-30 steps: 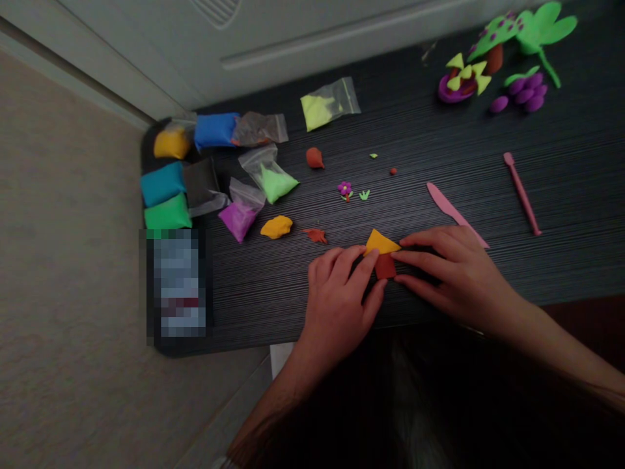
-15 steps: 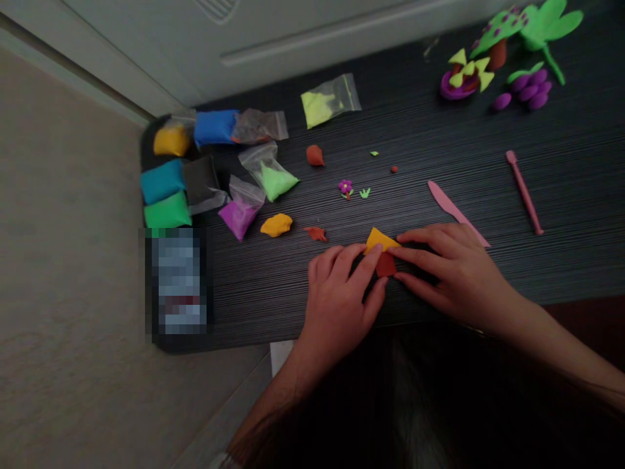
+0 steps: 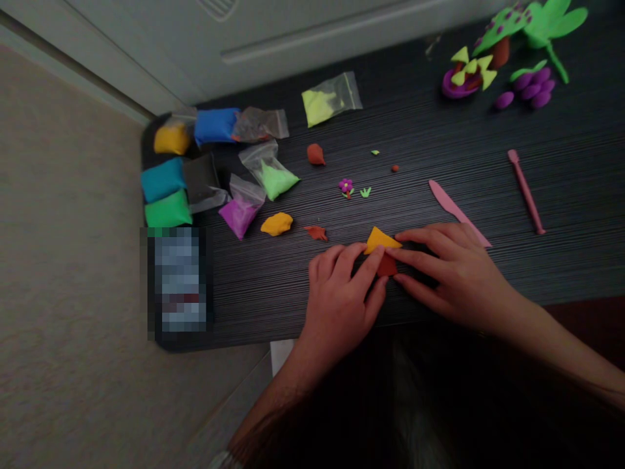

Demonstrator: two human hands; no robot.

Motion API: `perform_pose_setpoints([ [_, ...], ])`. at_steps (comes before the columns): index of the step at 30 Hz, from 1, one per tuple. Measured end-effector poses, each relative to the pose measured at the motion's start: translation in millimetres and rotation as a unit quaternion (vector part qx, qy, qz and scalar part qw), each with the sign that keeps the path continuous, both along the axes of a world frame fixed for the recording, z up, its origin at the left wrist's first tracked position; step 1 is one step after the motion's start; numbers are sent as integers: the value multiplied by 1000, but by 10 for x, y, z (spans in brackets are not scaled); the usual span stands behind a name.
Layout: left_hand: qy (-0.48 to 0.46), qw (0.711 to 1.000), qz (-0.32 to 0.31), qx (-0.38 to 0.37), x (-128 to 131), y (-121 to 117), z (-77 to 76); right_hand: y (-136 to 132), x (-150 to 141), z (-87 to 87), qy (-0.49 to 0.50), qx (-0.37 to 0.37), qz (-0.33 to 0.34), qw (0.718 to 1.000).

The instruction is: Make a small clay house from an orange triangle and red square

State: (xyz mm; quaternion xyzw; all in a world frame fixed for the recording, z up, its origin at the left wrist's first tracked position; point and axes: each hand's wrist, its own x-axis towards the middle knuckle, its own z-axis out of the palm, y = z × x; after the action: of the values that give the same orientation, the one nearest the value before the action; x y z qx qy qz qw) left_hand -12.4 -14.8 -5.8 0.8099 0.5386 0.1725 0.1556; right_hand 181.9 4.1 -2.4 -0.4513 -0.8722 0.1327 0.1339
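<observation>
Between my hands lies a small clay piece, made up of a yellow clay triangle (image 3: 379, 238) on top of a reddish-brown clay square (image 3: 387, 265). My left hand (image 3: 342, 290) has its index fingertip at the seam of the two colours and its thumb by the square's lower edge. From the other side my right hand (image 3: 452, 273) presses in, fingertips at the triangle's right corner and along the seam, thumb at the square's lower right. Fingers cover parts of both colours. A pink plastic knife (image 3: 454, 207) lies just beyond my right hand.
Loose yellow clay (image 3: 277, 225), brown scraps (image 3: 317, 232), a brown lump (image 3: 316, 154) and a small purple flower (image 3: 346, 185) lie ahead. Bagged clay (image 3: 217, 126) crowds the left, near a blurred-out rectangle (image 3: 180, 280). A pink stick tool (image 3: 526, 192) and clay grapes (image 3: 534, 88) sit right.
Both hands keep nearly the same hold on the clay piece. My right index fingertip has shifted very slightly left along the seam, and the whole view has moved a touch.
</observation>
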Motion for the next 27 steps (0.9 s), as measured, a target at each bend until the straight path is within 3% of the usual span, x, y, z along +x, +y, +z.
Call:
perform_pose_setpoints([
  [9, -1, 1000, -1, 5, -9, 2, -7, 3, -4, -22, 2, 16, -1, 1000],
  [17, -64, 996, -23, 65, -102, -81, 5, -57, 81, -15, 54, 43, 20, 997],
  [27, -44, 995, -43, 74, -96, -92, -1, -73, 80, -4, 37, 61, 42, 997],
])
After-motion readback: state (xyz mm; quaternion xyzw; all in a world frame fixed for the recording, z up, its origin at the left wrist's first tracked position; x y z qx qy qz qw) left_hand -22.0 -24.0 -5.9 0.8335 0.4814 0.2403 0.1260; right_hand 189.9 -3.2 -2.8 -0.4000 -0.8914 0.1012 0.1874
